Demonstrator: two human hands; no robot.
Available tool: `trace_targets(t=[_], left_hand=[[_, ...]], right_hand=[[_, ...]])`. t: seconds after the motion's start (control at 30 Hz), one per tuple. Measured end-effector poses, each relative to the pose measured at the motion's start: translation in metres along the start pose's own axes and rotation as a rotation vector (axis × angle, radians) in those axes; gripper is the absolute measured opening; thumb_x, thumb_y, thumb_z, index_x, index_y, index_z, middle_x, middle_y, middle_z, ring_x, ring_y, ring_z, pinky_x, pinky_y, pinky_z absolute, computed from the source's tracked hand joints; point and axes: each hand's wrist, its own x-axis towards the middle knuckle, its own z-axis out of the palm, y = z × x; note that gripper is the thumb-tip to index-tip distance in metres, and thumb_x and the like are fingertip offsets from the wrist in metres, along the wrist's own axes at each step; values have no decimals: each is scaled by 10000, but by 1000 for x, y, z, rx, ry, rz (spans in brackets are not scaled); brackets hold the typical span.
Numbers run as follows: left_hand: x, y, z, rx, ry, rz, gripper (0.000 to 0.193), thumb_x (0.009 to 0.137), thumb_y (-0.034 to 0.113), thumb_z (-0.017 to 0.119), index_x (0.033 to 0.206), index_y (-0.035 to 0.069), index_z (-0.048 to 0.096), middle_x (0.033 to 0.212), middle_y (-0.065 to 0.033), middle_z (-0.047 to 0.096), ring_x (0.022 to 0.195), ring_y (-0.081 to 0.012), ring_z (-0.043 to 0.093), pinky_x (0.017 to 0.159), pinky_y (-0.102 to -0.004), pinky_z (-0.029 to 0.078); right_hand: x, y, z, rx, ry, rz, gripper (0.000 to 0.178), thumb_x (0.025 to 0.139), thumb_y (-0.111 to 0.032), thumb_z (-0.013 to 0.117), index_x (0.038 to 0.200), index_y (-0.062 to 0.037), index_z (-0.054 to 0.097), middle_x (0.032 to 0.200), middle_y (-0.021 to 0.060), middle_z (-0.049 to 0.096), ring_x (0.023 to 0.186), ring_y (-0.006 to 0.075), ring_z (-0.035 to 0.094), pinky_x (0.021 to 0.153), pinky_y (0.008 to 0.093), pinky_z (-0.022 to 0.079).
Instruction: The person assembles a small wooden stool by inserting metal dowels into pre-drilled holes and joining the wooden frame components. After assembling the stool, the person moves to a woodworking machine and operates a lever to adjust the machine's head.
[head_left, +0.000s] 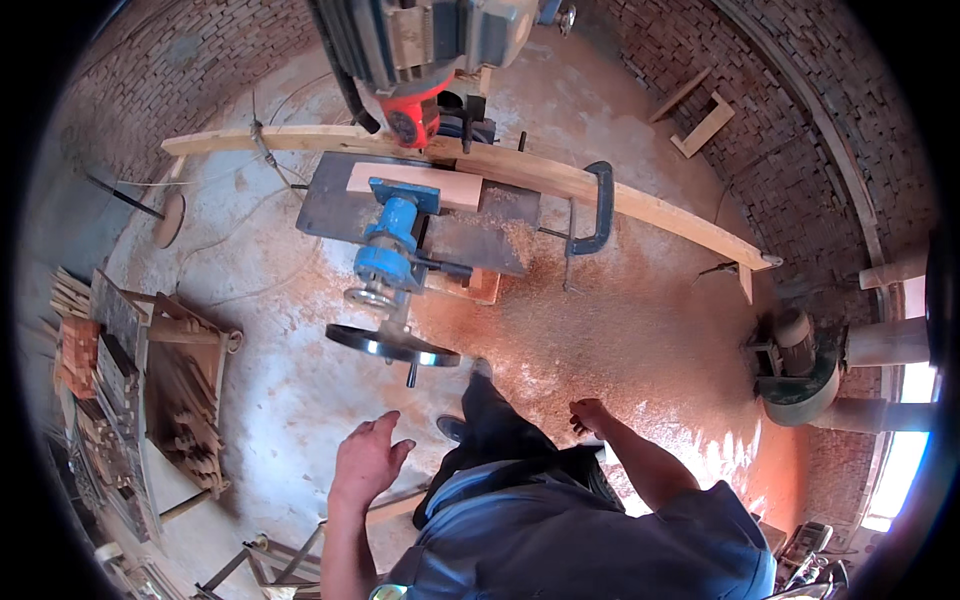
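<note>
Below the large handwheel (430, 354) of a woodworking machine, my left hand (370, 460) hovers with thumb and fingers apart, touching nothing. To my right, my right hand (592, 418) hangs over the sawdust-covered floor, fingers loosely bent and apart, with no object visible in it. The handwheel belongs to a blue screw clamp (398, 222) on the machine. Its blue jaw plate stands against a pale wooden board (455, 186) on the dark metal table (325, 200). Above the board hangs the machine's motor (425, 40) with a red head (408, 120).
A long wooden beam (660, 208) runs behind the table, with a dark C-clamp (604, 205) on it. Stacked wood strips (195, 430) fill a rack at left. A green blower (805, 395) with pipes stands at right. Sawdust (590, 310) covers the floor.
</note>
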Motion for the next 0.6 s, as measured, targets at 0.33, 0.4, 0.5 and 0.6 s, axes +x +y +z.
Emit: trace_targets(t=[0.33,0.4,0.5,0.6], left_hand=[[188,9,-73,24,297,186,478,822,165,674,1225,-35,515,1149,-248,590,1034,-419,568,902,-452,464],[230,8,-70,30,330,193,553,839,195,661,1287,-50,448,1246,-271,522,1139,-433,502,964,-467,424],[280,-1,-54,182,340,172,615,845,231,659,1324,-56,400,1285,-295,479,1183,-444,467,999,-466,402],[294,5,-53,178,243,71,692,846,277,655,1366,-54,341,1318,-312,431,1196,-460,449,1017,-476,386]], right_hand=[[85,-79,33,93,18,-71,294,933,-306,555,852,-25,581,704,99,618,495,189,591,426,344,498],[109,-86,45,163,-6,-78,281,934,-298,549,852,-32,583,698,93,618,489,181,587,420,331,495],[141,-111,69,222,-22,-46,271,936,-303,537,857,-48,585,686,80,617,484,166,580,419,318,494],[176,-124,99,303,-66,-59,293,938,-336,531,871,-57,594,696,77,626,521,164,592,447,324,507]])
